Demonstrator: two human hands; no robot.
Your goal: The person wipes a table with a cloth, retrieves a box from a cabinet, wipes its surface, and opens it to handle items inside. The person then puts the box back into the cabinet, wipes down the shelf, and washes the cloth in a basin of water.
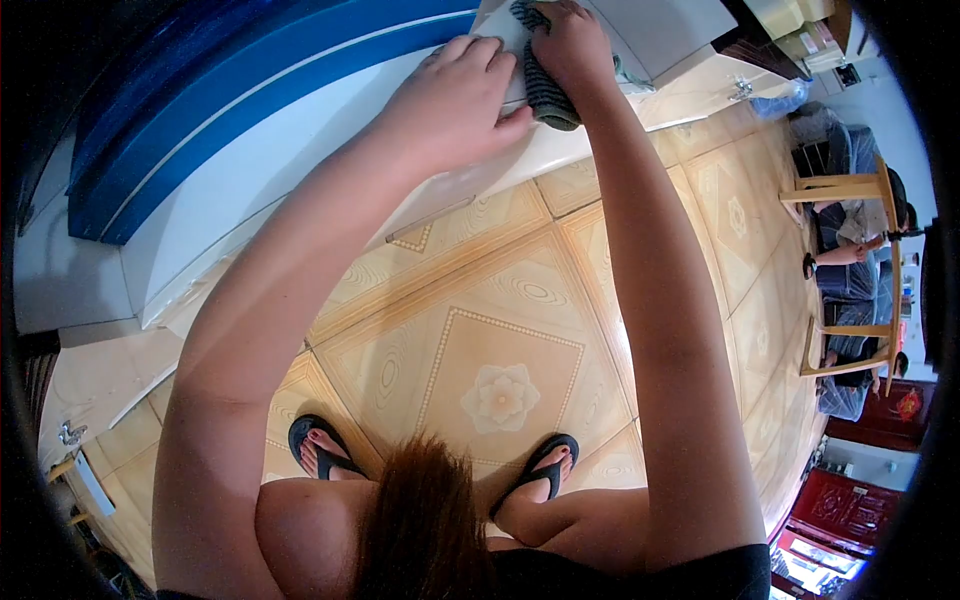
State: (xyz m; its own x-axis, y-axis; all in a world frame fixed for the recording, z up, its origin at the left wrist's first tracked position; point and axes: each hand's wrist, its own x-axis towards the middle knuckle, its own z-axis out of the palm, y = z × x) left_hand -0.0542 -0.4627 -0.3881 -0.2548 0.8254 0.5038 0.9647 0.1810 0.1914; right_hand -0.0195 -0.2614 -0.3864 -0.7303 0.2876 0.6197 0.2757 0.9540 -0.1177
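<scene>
right hand (574,45) gripping striped cloth (546,95); left hand (455,98) on white counter (250,180)

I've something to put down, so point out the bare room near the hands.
Bare: the white ledge left of the left hand, between the blue panel and the ledge's front edge; also the flowered floor tile ahead of the flip-flops. Crowded: the stretch where the left hand lies close beside the right hand and the striped cloth it holds.
</scene>
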